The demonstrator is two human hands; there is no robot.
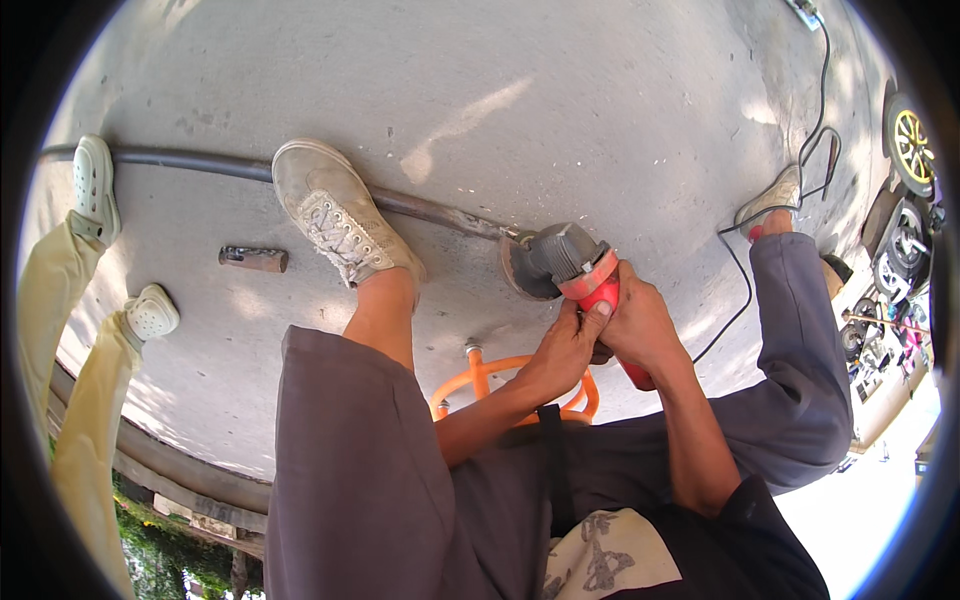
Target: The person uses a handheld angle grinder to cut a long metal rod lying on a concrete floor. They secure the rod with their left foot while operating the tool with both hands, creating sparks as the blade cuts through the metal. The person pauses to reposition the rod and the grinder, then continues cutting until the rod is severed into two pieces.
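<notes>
Both of my hands are closed on a red and grey angle grinder. My right hand wraps round its red body. My left hand grips the body from below, with its thumb beside the right hand; some of its fingers are hidden. The grinder's disc guard sits at the near end of a long dark metal pipe on the ground. Whether the disc touches the pipe I cannot tell. My left shoe rests on the pipe.
A short pipe piece lies left of my shoe. A black cord loops by my right shoe. Under me stands an orange stool. At left, another person in pale clogs stands by the pipe. Parked motorcycles are far right.
</notes>
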